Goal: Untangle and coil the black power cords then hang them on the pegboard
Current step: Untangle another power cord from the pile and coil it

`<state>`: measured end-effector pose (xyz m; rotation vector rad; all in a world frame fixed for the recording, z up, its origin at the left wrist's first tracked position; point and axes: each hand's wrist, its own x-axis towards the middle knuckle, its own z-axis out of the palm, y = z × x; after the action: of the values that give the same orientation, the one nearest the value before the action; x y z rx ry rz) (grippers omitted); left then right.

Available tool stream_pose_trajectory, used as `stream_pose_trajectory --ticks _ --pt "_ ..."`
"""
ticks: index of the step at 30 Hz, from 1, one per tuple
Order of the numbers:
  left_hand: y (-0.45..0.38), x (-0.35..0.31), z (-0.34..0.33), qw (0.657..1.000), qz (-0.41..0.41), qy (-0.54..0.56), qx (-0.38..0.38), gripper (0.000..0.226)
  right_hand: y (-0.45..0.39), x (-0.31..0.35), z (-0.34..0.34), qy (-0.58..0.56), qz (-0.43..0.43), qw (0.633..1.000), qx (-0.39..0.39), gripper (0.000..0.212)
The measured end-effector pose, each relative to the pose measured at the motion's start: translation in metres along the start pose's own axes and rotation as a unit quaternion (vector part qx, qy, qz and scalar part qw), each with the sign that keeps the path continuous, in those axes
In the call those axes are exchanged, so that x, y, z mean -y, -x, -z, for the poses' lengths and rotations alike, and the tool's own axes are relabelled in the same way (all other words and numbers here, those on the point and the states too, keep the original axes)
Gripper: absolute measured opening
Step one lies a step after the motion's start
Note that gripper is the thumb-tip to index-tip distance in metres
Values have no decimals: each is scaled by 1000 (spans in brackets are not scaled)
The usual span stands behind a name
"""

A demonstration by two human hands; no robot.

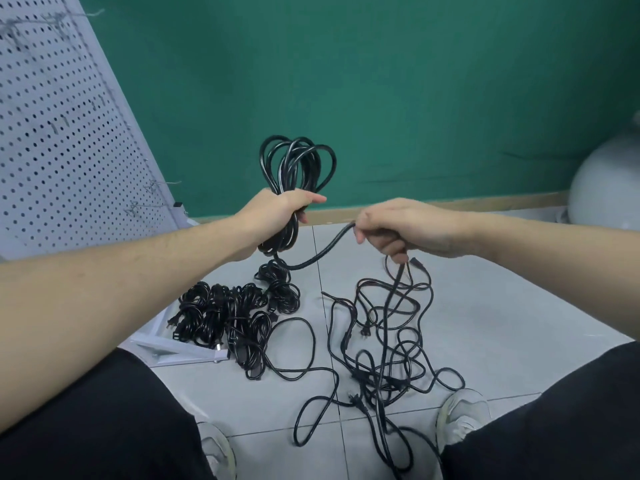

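Note:
My left hand [277, 211] grips a coil of black power cord [298, 164], its loops standing up above the fist. From the coil's lower end the cord [322, 251] runs right into my right hand [398, 226], which is closed around it. Below that hand the cord drops into a loose tangle of black cords [384, 344] spread on the tiled floor between my feet. Several coiled cords [228, 317] lie bundled on the floor to the left. The white pegboard [59, 133] leans at the far left with a few wire hooks on it.
A green wall [381, 81] with a wooden skirting stands ahead. A white rounded object [606, 181] sits at the far right. The pegboard's white base frame [166, 351] lies by my left knee. My shoes [462, 414] rest on the grey tiles near the tangle.

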<state>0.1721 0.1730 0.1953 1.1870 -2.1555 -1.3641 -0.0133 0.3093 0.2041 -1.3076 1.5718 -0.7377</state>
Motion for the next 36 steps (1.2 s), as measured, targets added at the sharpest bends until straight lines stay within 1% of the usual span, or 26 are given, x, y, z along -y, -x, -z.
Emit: stream_pose_trajectory --ticks 2,5,8,10,12,14,15,17,19,22,25,26,27,29,32,34,36 --pt "0 -1 -4 1000 -1 -5 10 34 0 3 -1 0 43 998 -45 28" --pt "5 -3 -12 999 -1 -21 48 47 0 9 -5 39 96 987 -123 24" --pt "12 -6 -24 996 -5 -39 84 64 -4 10 -4 50 101 977 -184 25" --pt "15 -8 -30 992 -28 -52 116 64 -5 10 -2 58 86 970 -221 32" --pt "13 -8 -33 988 -57 -54 136 51 -5 10 0 66 80 966 -236 36" --pt "13 -9 -33 988 -47 -51 135 31 -5 11 2 53 91 967 -232 34" --pt "13 -10 -34 990 -31 -46 130 27 -5 11 4 43 100 968 -225 30" --pt "13 -9 -34 993 0 -33 114 28 -5 13 7 31 114 971 -209 17" --pt "12 -8 -33 994 6 -34 105 30 -6 13 9 31 127 970 -206 8" --pt "12 -8 -32 993 1 -31 115 32 -6 9 13 29 142 959 -244 3" --pt "15 -6 -34 989 -20 -6 148 39 -8 3 14 76 165 926 -329 19" --pt "15 -5 -34 987 -24 7 160 38 -9 2 14 80 178 918 -346 25" --pt "16 -5 -35 984 -26 23 174 35 -8 2 13 74 185 915 -350 33" --pt "17 -6 -34 977 -28 56 203 27 -9 3 12 21 173 928 -330 43" --pt "20 -7 -32 960 -13 86 266 24 -8 5 9 -109 113 959 -236 46" --pt "25 -6 -31 947 4 100 304 24 -6 9 5 -172 87 961 -198 44" --pt "27 -5 -30 946 0 105 306 25 -8 14 1 -229 87 952 -186 45"
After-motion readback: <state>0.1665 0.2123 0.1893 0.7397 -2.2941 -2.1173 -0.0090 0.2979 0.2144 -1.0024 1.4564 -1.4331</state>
